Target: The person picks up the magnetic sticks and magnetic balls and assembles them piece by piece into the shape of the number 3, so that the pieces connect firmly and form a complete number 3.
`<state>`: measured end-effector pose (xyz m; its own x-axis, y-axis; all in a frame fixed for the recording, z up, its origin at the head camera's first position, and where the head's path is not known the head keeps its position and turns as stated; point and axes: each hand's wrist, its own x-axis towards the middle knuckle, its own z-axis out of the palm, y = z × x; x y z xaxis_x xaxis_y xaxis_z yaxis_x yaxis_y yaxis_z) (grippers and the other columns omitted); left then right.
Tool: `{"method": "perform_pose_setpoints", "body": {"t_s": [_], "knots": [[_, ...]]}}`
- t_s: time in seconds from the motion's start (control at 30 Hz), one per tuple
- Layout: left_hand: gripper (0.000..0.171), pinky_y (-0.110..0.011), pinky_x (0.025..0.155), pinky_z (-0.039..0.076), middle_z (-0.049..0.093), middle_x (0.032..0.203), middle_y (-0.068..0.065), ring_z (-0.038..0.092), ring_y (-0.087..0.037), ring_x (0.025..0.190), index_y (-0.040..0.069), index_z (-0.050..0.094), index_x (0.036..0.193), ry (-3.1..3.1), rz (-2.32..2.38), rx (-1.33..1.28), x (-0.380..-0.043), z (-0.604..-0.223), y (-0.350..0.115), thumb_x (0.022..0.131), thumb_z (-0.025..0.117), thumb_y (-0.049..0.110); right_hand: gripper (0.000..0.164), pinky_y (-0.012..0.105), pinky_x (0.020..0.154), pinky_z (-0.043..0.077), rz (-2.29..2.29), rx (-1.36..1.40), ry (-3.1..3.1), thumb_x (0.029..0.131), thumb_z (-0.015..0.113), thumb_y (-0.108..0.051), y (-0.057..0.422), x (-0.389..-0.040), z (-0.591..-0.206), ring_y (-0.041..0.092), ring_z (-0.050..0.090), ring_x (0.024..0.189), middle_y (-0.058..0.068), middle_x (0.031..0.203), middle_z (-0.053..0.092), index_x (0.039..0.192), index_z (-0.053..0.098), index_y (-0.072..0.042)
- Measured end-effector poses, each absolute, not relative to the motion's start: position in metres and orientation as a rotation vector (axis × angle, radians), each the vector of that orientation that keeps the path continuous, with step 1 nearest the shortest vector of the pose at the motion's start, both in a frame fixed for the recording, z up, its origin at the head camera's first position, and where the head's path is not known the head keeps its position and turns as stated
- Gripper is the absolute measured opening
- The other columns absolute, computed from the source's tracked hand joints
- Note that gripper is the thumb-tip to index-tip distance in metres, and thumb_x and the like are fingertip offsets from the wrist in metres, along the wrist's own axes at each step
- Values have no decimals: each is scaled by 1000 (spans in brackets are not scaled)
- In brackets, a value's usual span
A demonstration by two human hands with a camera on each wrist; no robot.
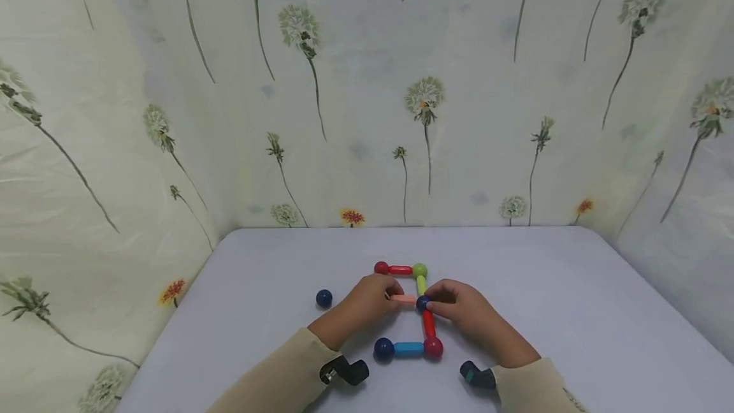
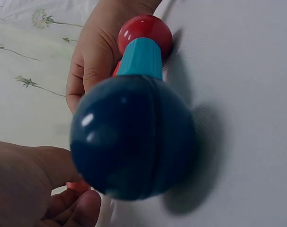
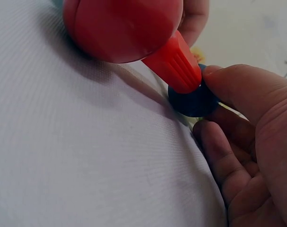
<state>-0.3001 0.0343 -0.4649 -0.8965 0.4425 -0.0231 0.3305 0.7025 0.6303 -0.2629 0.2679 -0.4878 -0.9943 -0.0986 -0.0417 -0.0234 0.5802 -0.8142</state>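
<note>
My left hand (image 1: pixel 371 298) grips a salmon-pink rod (image 1: pixel 404 299) by its left end. The rod's other end points right, close to a dark blue ball (image 1: pixel 422 303). That ball is pinched between thumb and fingers of my right hand (image 1: pixel 469 311). From it a yellow-green rod (image 1: pixel 421 285) runs away to a green ball (image 1: pixel 420 270), and a red rod (image 3: pixel 176 64) comes toward me to a red ball (image 1: pixel 432 347). In the left wrist view, the near dark blue ball (image 2: pixel 134 137) covers part of my left fingers.
At the far end, another red rod (image 1: pixel 400 269) joins the green ball to a red ball (image 1: pixel 381 268). At the near end, a light blue rod (image 1: pixel 408 350) leads left to a dark blue ball (image 1: pixel 384 349). A loose blue ball (image 1: pixel 323 299) lies left on the white table (image 1: pixel 275 260).
</note>
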Motion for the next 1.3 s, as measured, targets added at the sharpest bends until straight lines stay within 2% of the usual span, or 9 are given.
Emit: {"method": "perform_pose_setpoints", "body": {"t_s": [0.63,0.87,1.1,1.2,1.3], "knots": [[10,-26,75,52,64,87,10,57,-11,83,22,78,102,2721,990,626,-301,-475,32,92,81,21,22,52,104,53,-1372,-83,2734,92,81,-30,266,-262,-490,16,67,110,-7,111,74,112,74,-25],[10,-27,75,52,65,87,9,58,-12,84,22,78,101,2710,992,610,-299,-473,30,92,81,23,20,48,101,55,-1345,-99,2752,93,80,-31,266,-264,-486,16,65,110,-8,111,73,112,75,-26],[20,-28,74,57,67,97,7,60,-13,88,21,77,112,2698,1015,554,-297,-462,20,94,79,31,23,47,100,56,-1325,-77,2739,93,81,-34,265,-264,-484,17,64,111,-8,111,73,114,74,-27],[18,-30,75,59,67,100,6,61,-14,90,20,75,110,2731,1029,529,-298,-457,13,95,77,30,22,49,102,55,-1325,-65,2741,93,81,-32,265,-263,-484,17,65,112,-8,112,73,114,74,-27],[13,-33,82,59,67,103,5,60,-14,98,22,76,107,2823,995,528,-296,-457,4,96,76,29,23,50,104,54,-1324,-67,2743,93,81,-31,266,-263,-484,16,65,113,-7,113,73,114,74,-27]]}}
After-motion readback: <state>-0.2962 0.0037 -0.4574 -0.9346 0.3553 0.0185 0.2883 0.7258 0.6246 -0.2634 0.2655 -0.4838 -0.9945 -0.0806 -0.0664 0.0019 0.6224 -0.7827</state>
